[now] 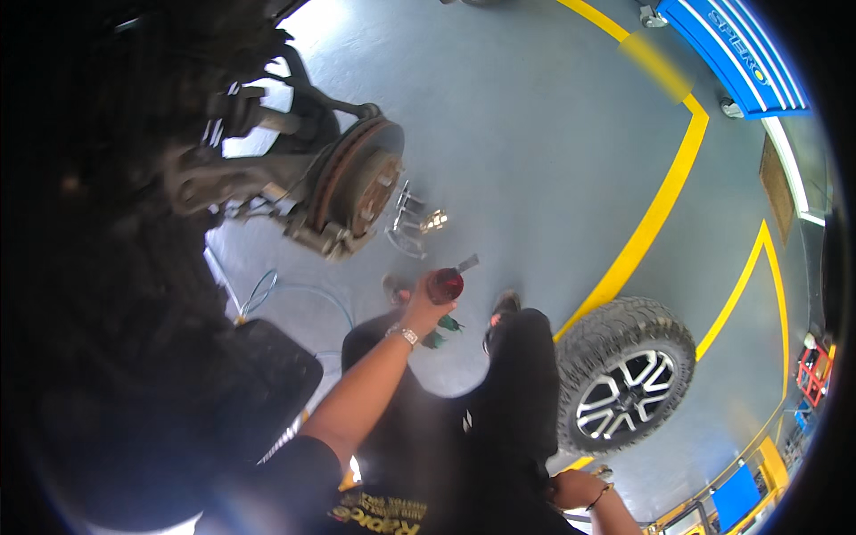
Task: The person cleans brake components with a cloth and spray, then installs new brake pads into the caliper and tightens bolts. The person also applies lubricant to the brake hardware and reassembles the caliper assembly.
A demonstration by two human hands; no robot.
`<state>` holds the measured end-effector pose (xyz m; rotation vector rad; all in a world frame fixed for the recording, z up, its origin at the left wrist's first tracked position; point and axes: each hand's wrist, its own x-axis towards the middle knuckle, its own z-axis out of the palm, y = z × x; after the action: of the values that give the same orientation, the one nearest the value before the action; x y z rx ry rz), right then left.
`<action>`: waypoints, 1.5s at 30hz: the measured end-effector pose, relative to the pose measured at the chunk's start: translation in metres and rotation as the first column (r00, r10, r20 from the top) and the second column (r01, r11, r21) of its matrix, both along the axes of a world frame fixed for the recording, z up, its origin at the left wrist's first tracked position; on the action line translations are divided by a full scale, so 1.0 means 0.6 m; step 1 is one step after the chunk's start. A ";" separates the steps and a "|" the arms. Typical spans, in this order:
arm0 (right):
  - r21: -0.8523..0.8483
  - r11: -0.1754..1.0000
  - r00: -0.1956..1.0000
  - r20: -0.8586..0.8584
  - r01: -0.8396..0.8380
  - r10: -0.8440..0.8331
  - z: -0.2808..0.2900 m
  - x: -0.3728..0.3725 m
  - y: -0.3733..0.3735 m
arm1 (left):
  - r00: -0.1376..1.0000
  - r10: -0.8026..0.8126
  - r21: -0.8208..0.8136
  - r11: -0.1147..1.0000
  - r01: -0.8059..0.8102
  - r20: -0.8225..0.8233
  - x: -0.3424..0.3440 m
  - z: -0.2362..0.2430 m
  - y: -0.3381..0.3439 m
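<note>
My left hand [428,308] is closed around a small red container [446,285], held out over the floor in front of my knees. A flat grey strip [468,263], like a brush or scraper end, sticks out of its top. Ahead and to the left is a brake disc [390,145] with rusty edges, mounted on the vehicle's hub. Beneath the disc, shiny metal parts [408,218] lie on the floor beside a small brass-coloured piece [434,221]. My right hand [580,490] rests low by my right thigh, fingers curled; whether it holds anything is hidden.
A wheel with a knobbly tyre [571,383] stands right of my leg. Dark vehicle underbody and suspension [223,178] fill the left side. A thin hose [312,290] loops across the floor. Green cloth-like material [450,324] is near my feet. A blue wheeled cabinet [713,45] stands far right.
</note>
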<state>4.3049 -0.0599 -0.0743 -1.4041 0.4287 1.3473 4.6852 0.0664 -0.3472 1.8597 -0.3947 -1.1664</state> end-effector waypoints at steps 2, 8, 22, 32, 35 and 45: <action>0.010 0.986 0.968 0.190 0.167 -0.166 -0.146 0.093 -0.041 | 0.925 0.210 -0.008 0.975 -0.224 -0.316 0.007 -0.157 -0.005; -0.566 0.664 0.839 0.514 0.489 -0.180 -0.688 0.502 -0.107 | 0.808 0.366 -0.032 0.903 -0.428 -0.461 0.064 -0.450 -0.063; -0.628 0.332 0.674 0.738 0.704 -0.033 -1.127 0.572 -0.121 | 0.951 -0.140 0.267 0.962 0.064 0.274 0.053 -0.621 -0.102; -0.665 0.702 0.966 0.218 0.254 -0.143 -1.032 0.563 -0.086 | 0.788 -0.607 0.682 0.534 0.500 -0.102 0.350 -0.352 0.154; -0.403 0.912 0.918 0.385 0.075 0.094 -0.923 0.584 -0.037 | 0.913 0.218 -0.118 0.955 -0.273 -0.345 0.405 -0.379 0.226; 0.037 0.942 -0.188 0.982 0.334 0.028 -0.637 0.698 0.091 | 0.826 0.370 -0.770 0.332 -0.545 -0.425 0.353 -0.308 0.152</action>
<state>4.7235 -0.0052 -0.4567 -2.0640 -0.3922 -0.4467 4.8971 0.1578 -0.5320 0.8121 -0.2432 -0.5036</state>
